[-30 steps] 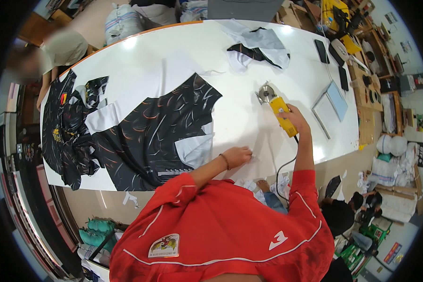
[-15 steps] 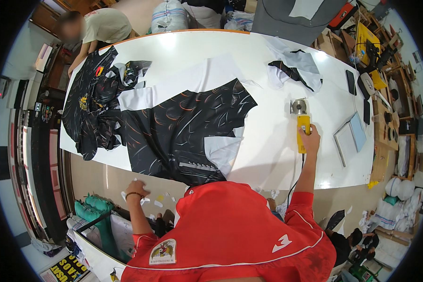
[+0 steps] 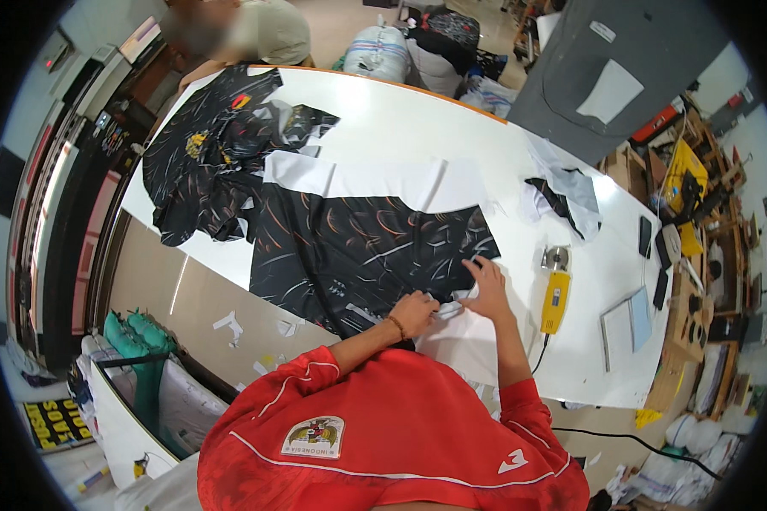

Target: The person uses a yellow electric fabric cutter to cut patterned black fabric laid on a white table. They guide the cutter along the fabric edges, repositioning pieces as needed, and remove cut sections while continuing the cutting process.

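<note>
A black patterned fabric panel (image 3: 358, 234) with a white border lies before me on the table. My left hand (image 3: 415, 312) is closed on the panel's near edge, beside a folded-up bit of white fabric (image 3: 447, 312). With fingers and thumb apart, my right hand (image 3: 487, 291) rests at the panel's right corner and holds nothing. A yellow handheld rotary cutter (image 3: 556, 298) lies on the table to the right of that hand, its round blade pointing away from me.
On the white table (image 3: 383, 111) are crumpled black garment pieces (image 3: 204, 162) at left, fabric scraps (image 3: 571, 200) far right, a phone (image 3: 645, 237) and a notebook (image 3: 618, 336). Another person (image 3: 273, 34) leans at the far left edge. A white bin (image 3: 119, 409) stands near left.
My right hand has let go of the cutter, which lies on the table, and moved left to the fabric. My left hand has come up from beside the table onto the panel's near edge.
</note>
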`<state>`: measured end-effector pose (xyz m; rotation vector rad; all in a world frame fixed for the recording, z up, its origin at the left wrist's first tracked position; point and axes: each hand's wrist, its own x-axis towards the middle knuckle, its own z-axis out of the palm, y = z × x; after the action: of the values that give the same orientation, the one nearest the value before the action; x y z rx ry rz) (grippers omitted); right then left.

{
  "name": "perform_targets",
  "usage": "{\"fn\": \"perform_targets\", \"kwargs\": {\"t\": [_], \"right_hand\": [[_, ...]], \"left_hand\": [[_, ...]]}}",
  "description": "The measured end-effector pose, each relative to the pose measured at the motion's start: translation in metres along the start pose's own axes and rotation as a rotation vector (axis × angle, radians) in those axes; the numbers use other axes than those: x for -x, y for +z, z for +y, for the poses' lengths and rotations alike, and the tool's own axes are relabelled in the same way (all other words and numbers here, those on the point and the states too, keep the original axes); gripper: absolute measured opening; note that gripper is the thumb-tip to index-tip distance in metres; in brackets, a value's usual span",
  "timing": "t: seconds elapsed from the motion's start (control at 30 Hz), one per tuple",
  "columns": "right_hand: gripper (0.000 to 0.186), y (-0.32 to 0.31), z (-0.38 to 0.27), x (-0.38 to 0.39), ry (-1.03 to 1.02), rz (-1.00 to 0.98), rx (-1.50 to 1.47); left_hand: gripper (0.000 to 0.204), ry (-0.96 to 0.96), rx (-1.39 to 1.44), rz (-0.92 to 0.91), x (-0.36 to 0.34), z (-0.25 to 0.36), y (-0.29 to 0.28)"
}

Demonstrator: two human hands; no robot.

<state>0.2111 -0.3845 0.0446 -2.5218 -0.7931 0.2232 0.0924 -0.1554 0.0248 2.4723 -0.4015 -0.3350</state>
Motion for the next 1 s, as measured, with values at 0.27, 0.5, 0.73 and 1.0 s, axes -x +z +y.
{"fn": "perform_targets", "kwargs": {"t": [0.27,0.5,0.73,1.0], "right_hand": [[0.057,0.027,-0.005,-0.012,-0.066,0.024,0.076],[0.023,-0.012,-0.03,-0.013,0.189,0.148,-1.107],[0.034,-0.256,-0.113,0.01,-0.219,-0.348,-0.422],[0.032,-0.358,-0.112,-0.038,-0.157,0.581,-0.105]], "left_hand": [[0.018,0.242,0.652,0.212,0.061,0.056,-0.079],[0.017,0.141,0.641,0.536,0.117,0.058,-0.165],[0.064,0.028,-0.038,0.272,0.177,0.067,-0.343],[0.026,0.086,-0.509,1.063,0.117,0.061,-0.461]]}}
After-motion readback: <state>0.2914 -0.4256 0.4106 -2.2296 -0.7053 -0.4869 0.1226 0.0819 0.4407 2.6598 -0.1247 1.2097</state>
